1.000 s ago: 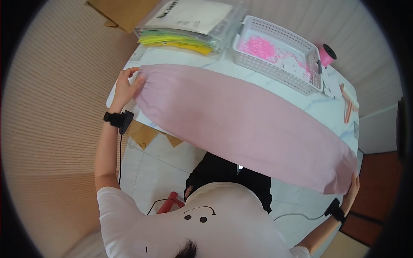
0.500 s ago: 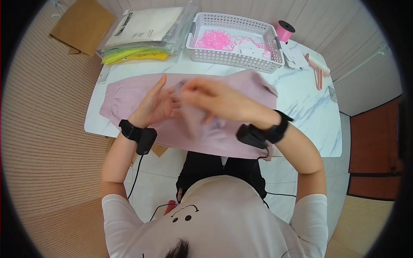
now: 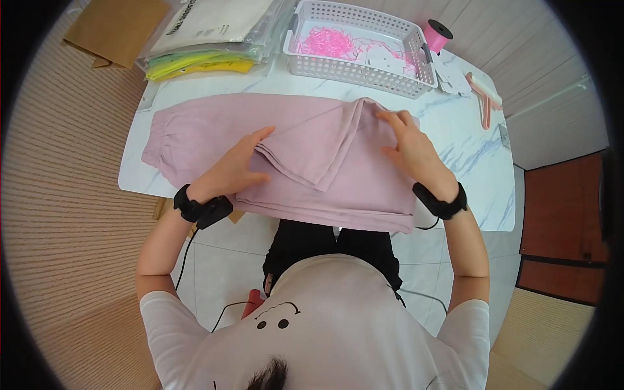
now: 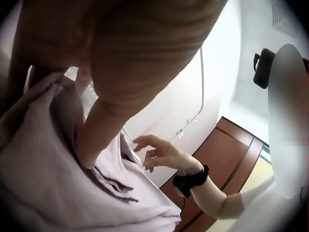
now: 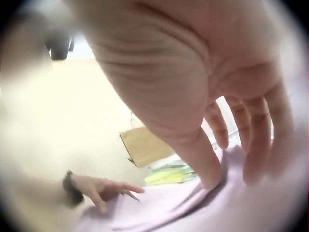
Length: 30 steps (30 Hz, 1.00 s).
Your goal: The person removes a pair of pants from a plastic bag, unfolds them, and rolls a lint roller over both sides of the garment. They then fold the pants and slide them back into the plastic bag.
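Observation:
The pink cloth garment (image 3: 214, 123) lies on the table, its gathered end at the left and its right part folded over in layers, with a slanting flap in the middle. My left hand (image 3: 231, 166) is at the flap's left edge, thumb and forefinger spread apart; its other fingers are hard to make out. At the flap's upper right, my right hand (image 3: 419, 153) has its fingers loosely bent over the cloth. The right wrist view shows the thumb and fingers (image 5: 256, 145) apart, at the cloth's folds (image 5: 193, 208). In the left wrist view the thumb touches the cloth (image 4: 43, 159).
Packaged clothes (image 3: 214, 26) stand stacked at the back left, beside a brown paper bag (image 3: 117, 29). A white basket (image 3: 364, 75) holds pink shreds. Behind its right end is a pink ribbon spool (image 3: 437, 36); a pink-handled roller (image 3: 484, 97) lies at the far right.
The stretched-out cloth has been folded from the right over itself. Both hands have come inward from its ends; since half a second ago, my right hand has moved right, away from my left.

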### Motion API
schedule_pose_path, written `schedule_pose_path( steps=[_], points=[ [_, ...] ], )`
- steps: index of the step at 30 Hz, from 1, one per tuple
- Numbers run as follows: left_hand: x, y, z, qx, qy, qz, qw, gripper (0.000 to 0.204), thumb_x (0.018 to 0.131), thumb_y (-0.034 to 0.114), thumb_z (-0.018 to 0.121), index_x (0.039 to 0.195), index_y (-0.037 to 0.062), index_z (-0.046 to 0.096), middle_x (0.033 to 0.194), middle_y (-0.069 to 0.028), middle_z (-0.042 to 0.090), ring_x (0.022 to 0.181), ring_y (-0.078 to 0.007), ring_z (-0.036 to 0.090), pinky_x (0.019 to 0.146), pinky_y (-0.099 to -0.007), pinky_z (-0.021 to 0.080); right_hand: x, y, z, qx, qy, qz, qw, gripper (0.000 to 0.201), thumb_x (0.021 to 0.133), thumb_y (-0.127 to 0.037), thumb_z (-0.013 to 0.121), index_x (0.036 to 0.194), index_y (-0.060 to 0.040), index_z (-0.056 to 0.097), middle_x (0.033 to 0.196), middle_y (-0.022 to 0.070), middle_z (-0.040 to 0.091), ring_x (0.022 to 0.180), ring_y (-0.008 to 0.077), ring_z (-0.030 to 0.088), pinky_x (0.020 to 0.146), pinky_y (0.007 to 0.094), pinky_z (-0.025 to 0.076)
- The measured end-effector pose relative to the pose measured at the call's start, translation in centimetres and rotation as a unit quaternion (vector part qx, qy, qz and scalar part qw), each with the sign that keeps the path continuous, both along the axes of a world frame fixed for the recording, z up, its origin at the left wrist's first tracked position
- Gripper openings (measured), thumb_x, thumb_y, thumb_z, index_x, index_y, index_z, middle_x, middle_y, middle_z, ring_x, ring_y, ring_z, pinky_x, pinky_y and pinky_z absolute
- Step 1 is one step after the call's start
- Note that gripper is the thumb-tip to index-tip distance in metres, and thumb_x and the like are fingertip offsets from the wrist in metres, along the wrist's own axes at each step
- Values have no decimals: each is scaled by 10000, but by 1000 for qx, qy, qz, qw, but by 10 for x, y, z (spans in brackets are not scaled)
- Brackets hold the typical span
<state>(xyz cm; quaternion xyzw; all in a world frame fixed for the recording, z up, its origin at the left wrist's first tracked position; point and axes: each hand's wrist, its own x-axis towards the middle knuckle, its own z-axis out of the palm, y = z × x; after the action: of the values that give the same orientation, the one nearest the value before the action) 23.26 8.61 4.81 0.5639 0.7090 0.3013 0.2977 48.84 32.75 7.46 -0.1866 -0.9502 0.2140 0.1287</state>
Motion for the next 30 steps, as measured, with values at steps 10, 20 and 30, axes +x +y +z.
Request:
schedule_pose_path(
  steps=[10, 20, 30],
  points=[
    [0, 2, 2, 0, -105, 104, 989, 272, 908, 81, 531, 1159, -5, 587, 1022, -61, 665, 927, -139, 605, 846, -232, 454, -85, 49, -30, 134, -89, 138, 977, 303, 752, -49, 581, 1050, -104, 596, 1048, 166, 613, 821, 378, 622, 700, 417, 518],
    [-38, -47, 25, -61, -466, 328, 819, 379, 914, 260, 594, 1128, -53, 580, 1054, -84, 651, 980, -126, 614, 805, -233, 482, -165, 34, 18, -167, -129, -14, 977, 372, 876, -289, 600, 1053, 35, 556, 624, 123, 586, 479, 200, 584, 433, 318, 477],
    [-46, -70, 15, -40, -378, 262, 887, 386, 915, 264, 607, 1154, -36, 565, 1062, -61, 644, 954, -107, 606, 807, -244, 489, -89, 62, -38, 197, -27, 6, 980, 350, 778, -330, 671, 823, 17, 665, 770, 184, 666, 729, 326, 640, 696, 398, 501]
  ],
)
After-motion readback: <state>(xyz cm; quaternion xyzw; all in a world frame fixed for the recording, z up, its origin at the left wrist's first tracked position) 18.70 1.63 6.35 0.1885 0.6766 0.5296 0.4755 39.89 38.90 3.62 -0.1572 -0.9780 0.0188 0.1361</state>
